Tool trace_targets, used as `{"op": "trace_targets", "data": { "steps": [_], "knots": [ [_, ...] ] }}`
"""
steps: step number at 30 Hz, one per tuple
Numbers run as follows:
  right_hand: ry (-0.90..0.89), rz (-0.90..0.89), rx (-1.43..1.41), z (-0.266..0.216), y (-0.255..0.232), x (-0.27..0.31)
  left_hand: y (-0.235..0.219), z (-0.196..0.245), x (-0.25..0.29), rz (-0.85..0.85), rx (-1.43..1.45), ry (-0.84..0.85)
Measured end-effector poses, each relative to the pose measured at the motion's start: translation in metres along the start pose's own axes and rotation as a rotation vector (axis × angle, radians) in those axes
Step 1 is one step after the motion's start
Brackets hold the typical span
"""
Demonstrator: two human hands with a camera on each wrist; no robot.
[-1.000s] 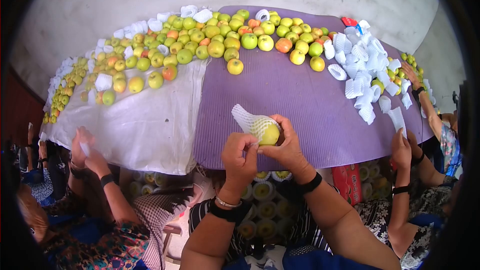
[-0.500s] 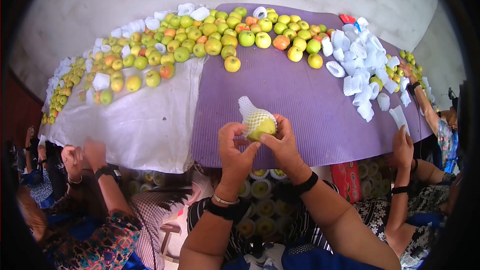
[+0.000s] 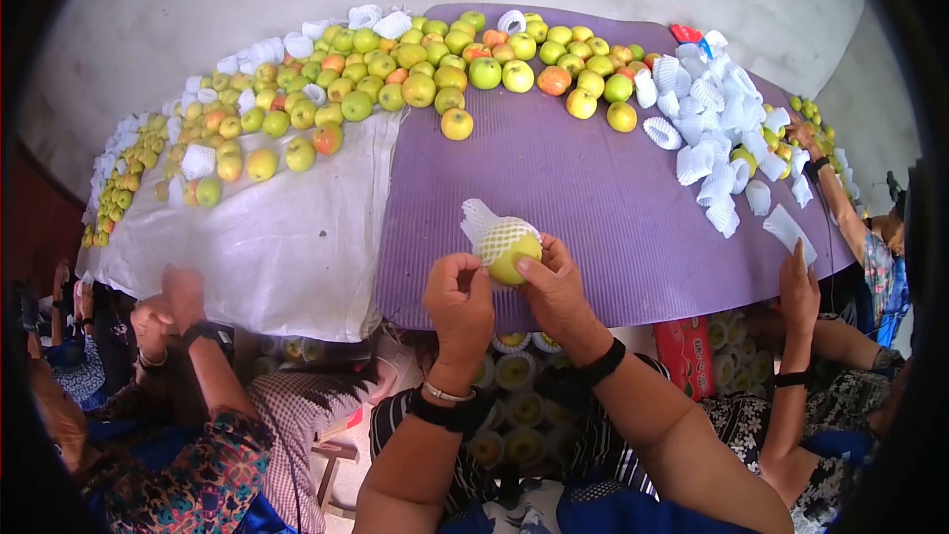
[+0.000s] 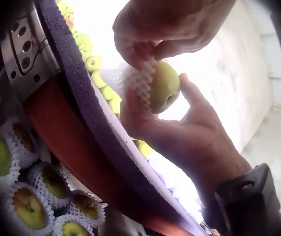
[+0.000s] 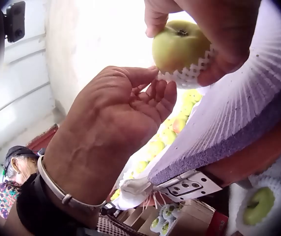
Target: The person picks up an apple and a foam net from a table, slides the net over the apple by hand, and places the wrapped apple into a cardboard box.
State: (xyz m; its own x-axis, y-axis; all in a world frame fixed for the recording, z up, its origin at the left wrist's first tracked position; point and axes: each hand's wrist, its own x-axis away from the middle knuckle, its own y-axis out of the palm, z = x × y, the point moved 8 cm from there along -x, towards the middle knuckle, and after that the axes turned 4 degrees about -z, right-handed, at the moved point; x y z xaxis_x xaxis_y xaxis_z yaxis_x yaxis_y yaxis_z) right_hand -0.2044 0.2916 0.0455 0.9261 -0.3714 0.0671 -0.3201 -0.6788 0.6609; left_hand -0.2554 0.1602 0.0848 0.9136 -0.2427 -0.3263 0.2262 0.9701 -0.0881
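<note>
A yellow-green apple (image 3: 512, 265) is held over the near part of the purple mat, partly covered by a white foam net (image 3: 482, 221). The net's loose tail points up and left. My right hand (image 3: 561, 295) grips the apple from the right, thumb on its near side. At the lower left, my left hand (image 3: 461, 309) pinches the net's edge between thumb and fingers. In the right wrist view, the apple's bare end (image 5: 182, 33) faces the camera, with the net's zigzag rim (image 5: 184, 76) around its side.
Loose apples (image 3: 386, 64) spread along the table's back over a white sheet (image 3: 297, 257) and purple mat (image 3: 593, 198). Foam nets (image 3: 727, 114) are heaped at the right. Below the edge sit netted apples (image 3: 519, 410) and a red box (image 3: 684, 358). Other people's hands (image 3: 797, 302) work on both sides.
The apple has shifted a little left, and its bare part has turned toward me. My left fingers have moved slightly left along the net's edge. The person at left has moved both hands.
</note>
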Motion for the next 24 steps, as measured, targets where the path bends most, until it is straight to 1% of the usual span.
{"op": "trace_targets", "data": {
  "steps": [1,2,3,4,6,7,9,10,12,13,14,15,16,17,19,20,21,22,23,24],
  "knots": [
    [-0.004,0.016,0.014,0.0,-0.001,0.0,0.0,0.004,0.001,0.0,0.0,-0.001],
    [-0.004,0.017,0.014,0.003,-0.003,-0.002,0.005,0.018,0.002,-0.055,-0.083,0.092],
    [-0.04,0.026,0.045,0.004,-0.006,-0.004,0.01,0.028,0.004,-0.109,-0.167,0.185],
    [-0.077,0.035,0.077,0.002,-0.008,-0.005,0.01,0.026,0.004,-0.11,-0.166,0.185],
    [-0.097,0.033,0.109,-0.002,-0.004,-0.003,0.016,0.036,0.009,-0.132,-0.278,0.375],
    [-0.116,0.029,0.14,-0.006,-0.001,-0.002,0.016,0.036,0.009,-0.131,-0.279,0.375],
    [-0.13,0.025,0.185,-0.008,0.002,0.0,0.007,0.018,0.002,-0.068,-0.061,0.122],
    [-0.143,0.023,0.232,-0.009,0.003,0.001,0.007,0.015,0.002,-0.069,-0.061,0.122],
    [-0.165,0.026,0.255,-0.01,0.001,0.001,0.018,-0.006,0.002,-0.224,0.29,-0.091],
    [-0.186,0.028,0.278,-0.01,0.001,0.002,0.018,-0.003,0.002,-0.223,0.29,-0.094],
    [-0.183,0.028,0.277,-0.01,0.001,0.002,0.018,0.001,0.001,-0.228,0.364,-0.111],
    [-0.231,-0.014,0.315,-0.015,0.005,0.003,0.018,0.004,0.0,-0.233,0.439,-0.128],
    [-0.281,-0.055,0.353,-0.019,0.008,0.004,0.018,0.002,-0.001,-0.232,0.439,-0.128],
    [-0.28,-0.055,0.353,-0.018,0.005,0.004,0.016,0.001,-0.002,-0.231,0.407,-0.102],
    [-0.336,-0.074,0.538,-0.018,0.003,0.004,0.013,0.001,-0.004,-0.233,0.374,-0.077],
    [-0.336,-0.072,0.536,-0.021,0.0,0.004,0.012,-0.003,-0.003,-0.214,0.456,-0.15],
    [-0.284,-0.06,0.562,-0.022,-0.003,0.003,0.011,-0.007,-0.002,-0.194,0.538,-0.223],
    [-0.233,-0.05,0.589,-0.023,-0.004,0.001,0.01,-0.009,-0.002,-0.196,0.537,-0.224],
    [-0.232,-0.048,0.589,-0.028,0.0,0.001,0.011,-0.012,-0.002,-0.213,0.522,-0.238],
    [-0.348,-0.025,0.728,-0.044,0.01,0.005,0.013,-0.015,-0.001,-0.229,0.507,-0.253]
  ]
}}
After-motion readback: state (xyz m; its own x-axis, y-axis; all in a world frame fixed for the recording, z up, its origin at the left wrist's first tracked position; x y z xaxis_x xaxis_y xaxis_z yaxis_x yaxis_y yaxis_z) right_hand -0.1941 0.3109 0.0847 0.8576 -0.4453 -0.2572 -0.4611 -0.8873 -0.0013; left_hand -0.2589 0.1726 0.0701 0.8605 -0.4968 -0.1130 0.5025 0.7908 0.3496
